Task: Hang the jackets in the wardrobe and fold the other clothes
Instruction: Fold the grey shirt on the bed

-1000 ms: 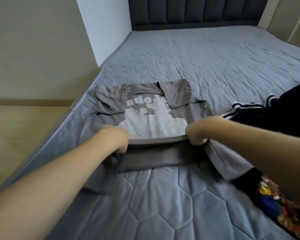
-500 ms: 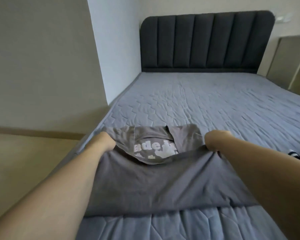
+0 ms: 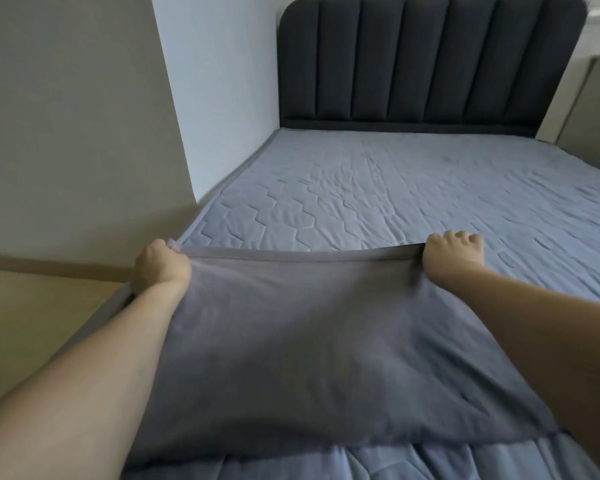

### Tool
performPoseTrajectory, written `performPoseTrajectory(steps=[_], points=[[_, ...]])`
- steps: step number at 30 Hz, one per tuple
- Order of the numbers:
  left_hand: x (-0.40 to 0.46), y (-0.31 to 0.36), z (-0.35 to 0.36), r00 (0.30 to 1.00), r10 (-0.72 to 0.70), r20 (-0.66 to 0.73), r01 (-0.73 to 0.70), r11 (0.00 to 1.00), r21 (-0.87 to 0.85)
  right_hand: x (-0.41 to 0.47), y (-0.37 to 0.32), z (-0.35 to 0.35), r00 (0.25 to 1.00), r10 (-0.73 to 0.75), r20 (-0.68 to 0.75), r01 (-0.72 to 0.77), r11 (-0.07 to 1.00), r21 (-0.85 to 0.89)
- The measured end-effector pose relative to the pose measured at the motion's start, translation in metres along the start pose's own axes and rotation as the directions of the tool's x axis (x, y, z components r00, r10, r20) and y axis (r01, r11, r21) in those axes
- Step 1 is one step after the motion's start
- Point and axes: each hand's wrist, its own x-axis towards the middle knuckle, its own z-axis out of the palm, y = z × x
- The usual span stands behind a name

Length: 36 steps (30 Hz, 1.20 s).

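Both hands carried the gray shirt's hem forward, covering its print.

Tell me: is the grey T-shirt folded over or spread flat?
Folded over: the grey T-shirt lies doubled on the bed, print hidden; left hand and right hand grip its far edge.

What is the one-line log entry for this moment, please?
stage: folding | left hand: grips grey T-shirt far edge | right hand: grips same edge | surface: bed

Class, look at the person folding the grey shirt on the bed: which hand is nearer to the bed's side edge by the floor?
Left. The left hand grips the grey shirt right at that edge; the right hand grips the shirt's other corner, further in over the bed.
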Motion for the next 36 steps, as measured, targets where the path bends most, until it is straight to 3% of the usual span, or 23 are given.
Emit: performPoseTrajectory(steps=[5,7,9,12,13,14,16,17,18,20,22,24,27,30,32,36], points=[[0.015,-0.013,0.032,0.998,0.038,0.045,-0.042,0.996,0.083,0.018,-0.019,0.020,1.000,0.004,0.016,-0.004,1.000,0.002],[0.017,-0.020,0.033,0.996,0.024,0.089,-0.031,0.997,0.070,0.018,-0.042,0.021,0.998,-0.035,-0.044,0.038,0.997,0.068],[0.011,-0.030,0.026,0.992,-0.022,0.123,0.018,0.999,0.030,0.016,-0.076,0.016,0.978,-0.186,-0.089,0.202,0.953,0.226],[-0.015,-0.053,-0.007,0.936,-0.065,0.346,0.102,0.991,-0.089,0.001,-0.147,-0.008,0.880,-0.474,-0.026,0.403,0.718,0.567],[-0.027,-0.060,-0.023,0.874,-0.088,0.477,0.186,0.969,-0.164,-0.006,-0.173,-0.019,0.850,-0.526,-0.021,0.421,0.655,0.627],[-0.039,-0.065,-0.040,0.767,-0.118,0.630,0.317,0.924,-0.213,-0.014,-0.199,-0.030,0.832,-0.554,-0.018,0.421,0.610,0.672],[-0.061,-0.075,-0.066,0.458,-0.140,0.878,0.562,0.810,-0.164,-0.028,-0.248,-0.052,0.810,-0.585,0.041,0.367,0.559,0.743],[-0.071,-0.080,-0.075,0.343,-0.118,0.932,0.616,0.777,-0.129,-0.035,-0.268,-0.062,0.798,-0.596,0.090,0.333,0.560,0.758],[-0.079,-0.085,-0.080,0.281,-0.079,0.956,0.629,0.768,-0.121,-0.040,-0.285,-0.072,0.787,-0.602,0.133,0.315,0.579,0.752],[-0.089,-0.093,-0.084,0.242,-0.015,0.970,0.636,0.758,-0.146,-0.048,-0.310,-0.086,0.777,-0.607,0.166,0.361,0.646,0.673],[-0.090,-0.094,-0.089,0.301,-0.005,0.954,0.611,0.769,-0.189,-0.052,-0.324,-0.097,0.789,-0.599,0.136,0.412,0.681,0.606],[-0.079,-0.088,-0.104,0.378,-0.020,0.926,0.544,0.814,-0.204,-0.053,-0.326,-0.114,0.824,-0.560,0.084,0.379,0.655,0.653],[-0.043,-0.067,-0.138,0.511,-0.008,0.860,0.405,0.884,-0.232,-0.041,-0.316,-0.166,0.900,-0.436,0.019,0.224,0.498,0.837],[-0.003,-0.023,-0.188,0.673,0.117,0.731,0.156,0.943,-0.294,-0.023,-0.287,-0.237,0.952,-0.305,-0.038,0.117,0.243,0.963],[0.015,0.016,-0.228,0.767,0.225,0.600,-0.036,0.950,-0.310,-0.017,-0.259,-0.284,0.978,-0.205,-0.031,0.030,-0.007,1.000],[0.011,0.100,-0.311,0.817,0.415,0.401,-0.314,0.902,-0.295,-0.025,-0.177,-0.359,0.998,-0.052,0.046,-0.065,-0.467,0.882]])
